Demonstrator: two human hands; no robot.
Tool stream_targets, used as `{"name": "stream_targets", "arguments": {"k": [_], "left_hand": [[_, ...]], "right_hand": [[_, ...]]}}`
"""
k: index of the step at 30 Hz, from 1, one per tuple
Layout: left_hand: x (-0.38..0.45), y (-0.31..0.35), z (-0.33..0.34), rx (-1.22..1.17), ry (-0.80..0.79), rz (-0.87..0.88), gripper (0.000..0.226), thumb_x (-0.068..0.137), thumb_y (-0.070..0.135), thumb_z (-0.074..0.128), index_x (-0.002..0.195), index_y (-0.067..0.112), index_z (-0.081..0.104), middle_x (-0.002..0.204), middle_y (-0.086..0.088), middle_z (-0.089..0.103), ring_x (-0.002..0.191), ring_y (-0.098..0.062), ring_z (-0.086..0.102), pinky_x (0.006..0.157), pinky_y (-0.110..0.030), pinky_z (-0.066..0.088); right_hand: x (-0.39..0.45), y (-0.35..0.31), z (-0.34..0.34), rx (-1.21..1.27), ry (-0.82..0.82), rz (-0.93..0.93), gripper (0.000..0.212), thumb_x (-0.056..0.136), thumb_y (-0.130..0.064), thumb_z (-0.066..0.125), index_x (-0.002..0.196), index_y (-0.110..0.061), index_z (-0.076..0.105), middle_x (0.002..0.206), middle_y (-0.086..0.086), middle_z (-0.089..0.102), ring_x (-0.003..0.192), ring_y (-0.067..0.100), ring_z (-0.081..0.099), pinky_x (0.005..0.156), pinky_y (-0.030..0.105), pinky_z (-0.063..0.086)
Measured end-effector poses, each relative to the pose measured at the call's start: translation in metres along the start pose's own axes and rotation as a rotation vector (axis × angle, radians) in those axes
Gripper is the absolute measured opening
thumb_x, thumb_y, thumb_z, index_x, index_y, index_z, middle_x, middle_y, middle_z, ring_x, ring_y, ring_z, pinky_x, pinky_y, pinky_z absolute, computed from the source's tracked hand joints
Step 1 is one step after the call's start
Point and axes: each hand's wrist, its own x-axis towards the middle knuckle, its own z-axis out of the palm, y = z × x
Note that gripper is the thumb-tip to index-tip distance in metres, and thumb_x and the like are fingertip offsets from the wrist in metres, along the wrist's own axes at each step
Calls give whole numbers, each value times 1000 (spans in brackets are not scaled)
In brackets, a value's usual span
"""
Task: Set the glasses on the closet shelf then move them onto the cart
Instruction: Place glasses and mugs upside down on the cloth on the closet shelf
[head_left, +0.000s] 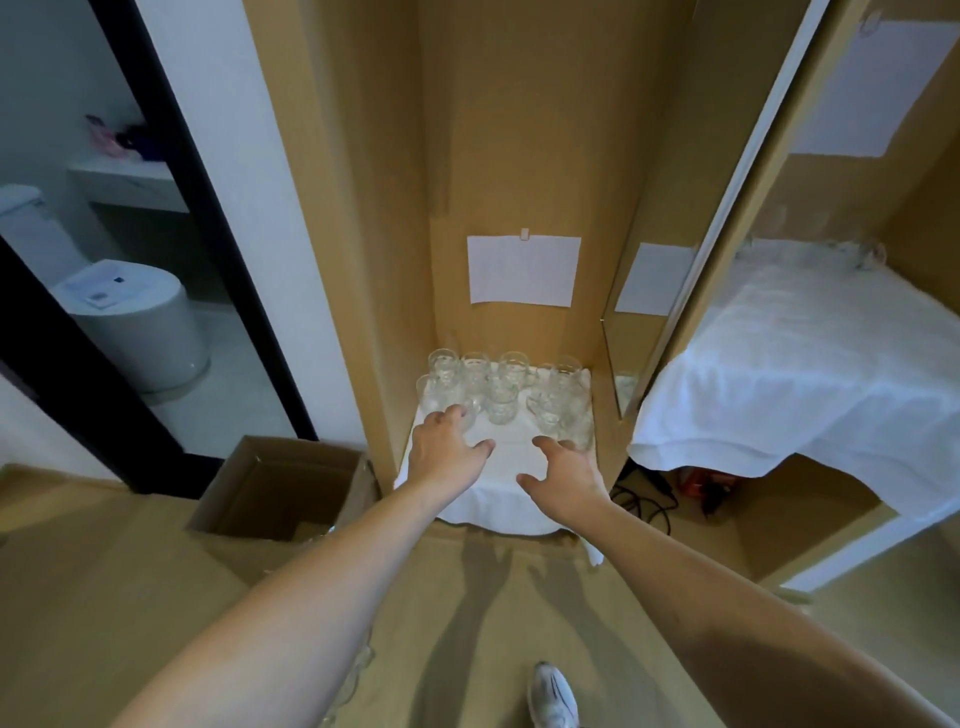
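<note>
Now both arms reach forward into the closet, toward the centre of the frame, where the glasses (498, 389) stand upright in a tight cluster at the back of the closet shelf (498, 483), on its white cloth.

Left hand (447, 447) first: it sits at the lower-left edge of the cluster, fingers (460, 413) spread and loosely bent, tips right up against the nearest glass (441, 397) at the front-left corner. Touching or just short of it? Hard to call, since the clear glass blurs into the cloth. It has hold of nothing that I can see.

Right hand (563, 480) comes in at the lower right, also spread wide, thumb pointing toward frame centre, fingertips close beside the front-right glass (561, 423). Nothing held there either.

So the relation that matters: the glasses lie straight ahead of both sets of fingertips, further up the frame, and each hand has its own front-corner glass as the nearest one. Left looks marginally closer to contact. Being upright tumblers, each calls for a wrap from the side, I'd judge.

With the shelf loaded, the likely step is lifting these off toward the cart (810, 374), the white-draped surface at the right of the frame, well apart from the shelf. The packed neighbours could clink or tip.
</note>
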Motion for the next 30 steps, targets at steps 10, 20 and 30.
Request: {"name": "stream_targets", "arguments": {"k": [10, 20, 30], "left_hand": [[45, -26, 0, -10, 43, -94, 64, 90, 46, 68, 145, 21, 46, 144, -5, 50, 135, -28, 45, 106, -39, 41], [137, -29, 13, 16, 24, -215, 66, 90, 48, 66, 147, 23, 43, 146, -5, 48, 134, -28, 46, 103, -39, 45], [210, -26, 30, 65, -3, -343, 68, 91, 48, 67, 148, 18, 44, 145, -9, 50, 129, -30, 51, 105, -36, 42]], "right_hand": [[74, -15, 19, 33, -52, -52, 68, 93, -44, 65, 152, -24, 38, 146, 9, 48, 131, 29, 49, 105, 39, 47], [171, -7, 24, 37, -127, -96, 67, 92, -48, 63, 150, -23, 42, 143, 8, 53, 131, 27, 51, 107, 36, 44], [264, 8, 25, 3, -241, -97, 67, 93, -50, 63, 149, -22, 42, 137, 11, 57, 126, 28, 56, 105, 35, 45]]}}
